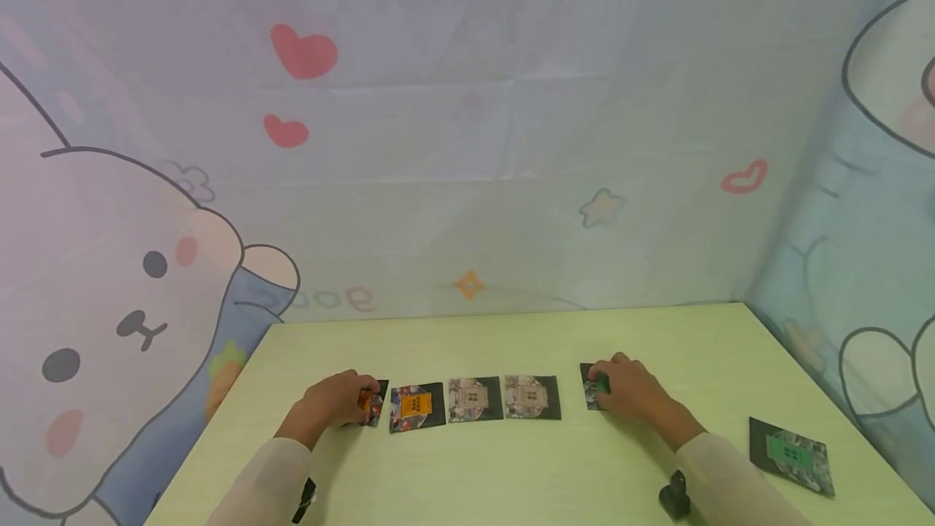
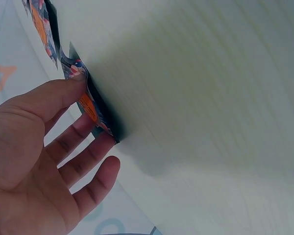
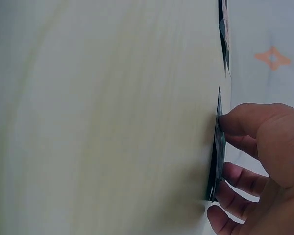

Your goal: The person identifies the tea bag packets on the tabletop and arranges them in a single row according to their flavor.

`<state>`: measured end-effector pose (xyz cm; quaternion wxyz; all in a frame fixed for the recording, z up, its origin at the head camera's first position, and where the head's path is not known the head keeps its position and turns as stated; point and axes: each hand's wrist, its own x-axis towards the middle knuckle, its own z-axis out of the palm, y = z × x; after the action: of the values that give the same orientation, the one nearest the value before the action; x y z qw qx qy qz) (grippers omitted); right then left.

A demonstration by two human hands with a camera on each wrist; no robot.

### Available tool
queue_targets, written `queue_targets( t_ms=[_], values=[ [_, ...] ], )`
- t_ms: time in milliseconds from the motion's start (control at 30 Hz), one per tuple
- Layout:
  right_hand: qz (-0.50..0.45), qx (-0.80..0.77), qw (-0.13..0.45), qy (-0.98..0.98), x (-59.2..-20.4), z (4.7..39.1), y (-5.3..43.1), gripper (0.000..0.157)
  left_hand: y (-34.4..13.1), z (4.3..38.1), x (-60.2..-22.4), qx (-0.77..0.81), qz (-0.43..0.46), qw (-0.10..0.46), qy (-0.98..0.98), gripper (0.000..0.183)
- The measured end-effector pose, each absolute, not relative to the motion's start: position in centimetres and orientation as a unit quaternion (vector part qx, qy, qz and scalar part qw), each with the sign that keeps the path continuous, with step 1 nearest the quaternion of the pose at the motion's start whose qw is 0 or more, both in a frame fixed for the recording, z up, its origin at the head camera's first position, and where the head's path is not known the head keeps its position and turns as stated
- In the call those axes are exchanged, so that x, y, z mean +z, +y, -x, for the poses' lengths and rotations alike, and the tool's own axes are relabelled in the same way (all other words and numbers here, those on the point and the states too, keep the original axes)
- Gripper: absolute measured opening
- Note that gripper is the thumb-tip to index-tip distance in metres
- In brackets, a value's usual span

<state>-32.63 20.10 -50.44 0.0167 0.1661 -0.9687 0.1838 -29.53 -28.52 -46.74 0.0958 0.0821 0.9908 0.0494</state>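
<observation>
My left hand (image 1: pixel 334 400) grips a flat dark sachet with an orange label (image 1: pixel 376 406) at the left end of a row. The left wrist view shows the thumb on the printed face of this sachet (image 2: pixel 91 106) and fingers at its other end. My right hand (image 1: pixel 630 388) holds a dark sachet with a green label (image 1: pixel 590 398) at the row's right end, partly covered by the fingers. In the right wrist view that sachet (image 3: pixel 216 156) appears nearly edge-on, between the thumb and the fingers.
Between the hands lie another orange-labelled sachet (image 1: pixel 417 407) and two beige-labelled sachets (image 1: pixel 475 398). One more green-labelled sachet (image 1: pixel 792 454) lies askew near the right edge of the pale table (image 1: pixel 482 477). A cartoon-printed cloth (image 1: pixel 467 136) hangs behind and along the sides.
</observation>
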Motion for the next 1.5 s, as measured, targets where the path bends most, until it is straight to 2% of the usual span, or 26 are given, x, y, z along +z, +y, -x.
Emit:
queue_targets(
  t_ms=[1500],
  values=[
    [-0.176,0.169,0.004,-0.97,-50.6,31.9,16.7,0.026,-28.3,29.4,-46.5,0.053,-0.081,0.098,0.991,0.04]
  ],
)
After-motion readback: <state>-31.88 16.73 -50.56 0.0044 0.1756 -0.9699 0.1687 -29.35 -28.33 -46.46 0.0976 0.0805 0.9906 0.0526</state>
